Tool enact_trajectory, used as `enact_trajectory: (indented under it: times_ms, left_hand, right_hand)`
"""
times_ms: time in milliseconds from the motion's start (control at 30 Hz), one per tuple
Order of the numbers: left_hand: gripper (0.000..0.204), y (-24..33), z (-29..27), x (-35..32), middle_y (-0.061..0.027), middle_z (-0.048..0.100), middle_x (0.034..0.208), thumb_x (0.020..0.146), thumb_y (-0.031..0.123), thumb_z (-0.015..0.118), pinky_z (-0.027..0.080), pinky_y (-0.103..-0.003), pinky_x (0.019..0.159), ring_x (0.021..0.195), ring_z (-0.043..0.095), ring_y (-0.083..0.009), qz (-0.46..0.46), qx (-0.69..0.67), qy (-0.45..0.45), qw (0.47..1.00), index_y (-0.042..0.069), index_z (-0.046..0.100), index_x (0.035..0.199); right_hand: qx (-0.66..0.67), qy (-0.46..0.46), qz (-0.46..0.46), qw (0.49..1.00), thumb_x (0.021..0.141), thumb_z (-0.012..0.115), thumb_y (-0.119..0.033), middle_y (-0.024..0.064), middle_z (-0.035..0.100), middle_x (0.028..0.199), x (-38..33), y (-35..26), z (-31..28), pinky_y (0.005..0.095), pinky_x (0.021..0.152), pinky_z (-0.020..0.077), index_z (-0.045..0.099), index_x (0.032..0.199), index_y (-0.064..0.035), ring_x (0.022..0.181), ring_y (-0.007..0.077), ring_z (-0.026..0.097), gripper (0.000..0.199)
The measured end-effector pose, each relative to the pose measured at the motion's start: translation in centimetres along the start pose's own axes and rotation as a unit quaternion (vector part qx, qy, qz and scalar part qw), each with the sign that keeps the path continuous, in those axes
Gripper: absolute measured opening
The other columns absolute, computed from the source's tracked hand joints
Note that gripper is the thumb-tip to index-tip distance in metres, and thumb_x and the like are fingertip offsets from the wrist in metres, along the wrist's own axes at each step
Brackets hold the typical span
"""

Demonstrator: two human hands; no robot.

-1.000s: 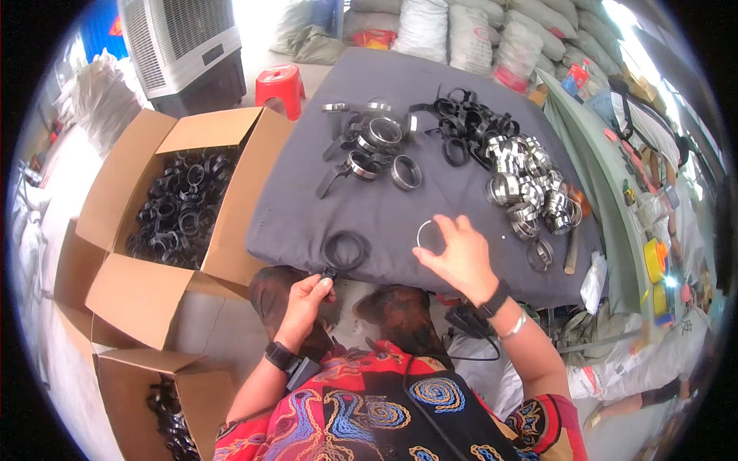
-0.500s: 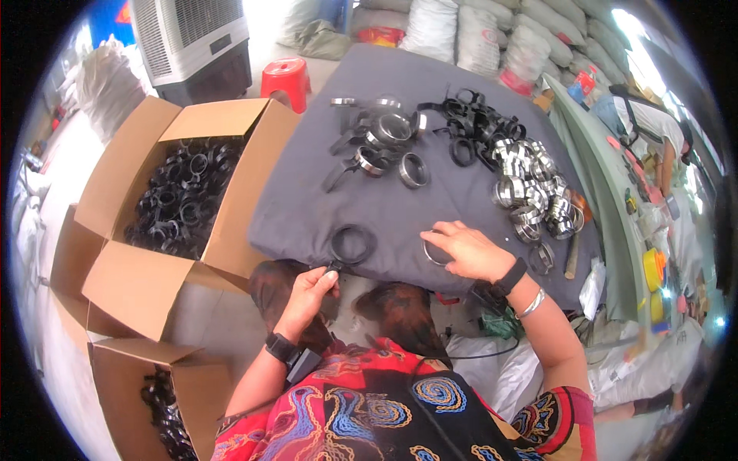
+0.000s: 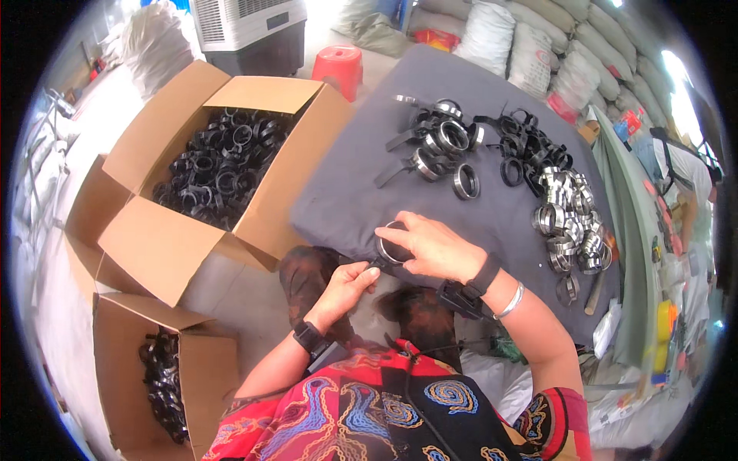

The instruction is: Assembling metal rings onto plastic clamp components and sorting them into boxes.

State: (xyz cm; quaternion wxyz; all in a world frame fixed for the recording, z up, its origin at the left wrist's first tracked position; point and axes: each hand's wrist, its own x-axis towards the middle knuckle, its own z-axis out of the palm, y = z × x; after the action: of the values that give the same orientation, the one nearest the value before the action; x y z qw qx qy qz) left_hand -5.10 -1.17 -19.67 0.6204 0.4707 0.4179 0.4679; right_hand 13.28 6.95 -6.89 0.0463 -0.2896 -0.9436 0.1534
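Note:
My left hand [image 3: 352,287] pinches the short tab of a black ring-shaped part [image 3: 393,257] at the cushioned table's near edge. My right hand [image 3: 435,244] lies over the same ring with its fingers curled on it, and a silver metal ring [image 3: 380,247] shows at the left side under the fingertips. How far the metal ring sits around the black one is hidden by the fingers. Beyond the hands lie several black rings fitted with silver bands [image 3: 452,137]. A heap of plain black tabbed rings [image 3: 513,170] and a pile of loose silver rings [image 3: 567,223] lie to the right.
An open carton [image 3: 296,192] of black rings stands left of the grey table [image 3: 338,196]; a smaller carton [image 3: 211,384] stands nearer. A wooden handle [image 3: 594,295] lies by the silver pile. A red stool [image 3: 338,67], an air cooler [image 3: 250,31] and stacked sacks stand behind. Another person bends at far right.
My right hand has brought the silver ring leftward onto the black ring, meeting my left hand, which keeps its pinch on the tab. The whole view has shifted, with the table now further right.

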Motion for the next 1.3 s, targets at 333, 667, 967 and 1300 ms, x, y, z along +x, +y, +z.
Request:
enact_trajectory:
  times_ms: [333, 667, 967, 1300]
  left_hand:
    - [0.032, 0.2, -0.2, 0.0, 0.0025, 0.058, 0.069, 0.094, 0.028, 0.052, 0.042, -0.025, 0.066, 0.068, 0.05, -0.0069, 0.008, 0.033, -0.012, 0.999, 0.004, 0.06, 0.074]
    - [0.028, -0.4, -0.9, -0.4, 0.0007, 0.061, 0.072, 0.094, 0.023, 0.053, 0.043, -0.024, 0.066, 0.068, 0.053, -0.0075, -0.009, 0.074, -0.003, 0.997, 0.001, 0.061, 0.081]
    - [0.032, 0.5, -0.9, 0.1, -0.002, 0.062, 0.071, 0.095, 0.028, 0.051, 0.044, -0.024, 0.063, 0.064, 0.056, -0.0101, -0.035, 0.034, -0.038, 0.998, 0.002, 0.061, 0.079]
    - [0.014, 6.5, 1.1, 2.0, -0.0025, 0.058, 0.074, 0.092, 0.015, 0.054, 0.044, -0.022, 0.054, 0.062, 0.056, -0.0096, 0.055, -0.117, 0.052, 0.99, 0.003, 0.058, 0.098]
  right_hand:
    - [-0.039, -0.059, 0.006, 0.997, 0.067, 0.074, -0.012, 0.0204, 0.051, 0.11, 1.1, -0.9, -0.5, 0.0418, 0.079, 0.0502, 0.049, 0.128, -0.0105, 0.095, 0.0378, 0.057, 0.066]
    - [-0.074, 0.143, 0.045, 0.986, 0.089, 0.053, -0.038, 0.019, 0.044, 0.135, 4.2, -0.6, 6.5, 0.058, 0.1, 0.0326, 0.048, 0.129, -0.004, 0.129, 0.0341, 0.037, 0.053]
    - [-0.103, 0.188, 0.075, 0.974, 0.086, 0.056, -0.037, 0.0169, 0.048, 0.131, 4.2, -0.4, 6.4, 0.0606, 0.095, 0.0354, 0.053, 0.123, -0.0044, 0.125, 0.0354, 0.04, 0.05]
    - [0.135, 0.152, -0.037, 0.978, 0.07, 0.07, -0.021, 0.0144, 0.052, 0.104, -1.2, 3.4, -0.3, 0.0392, 0.088, 0.0442, 0.054, 0.113, -0.0046, 0.1, 0.0314, 0.051, 0.048]
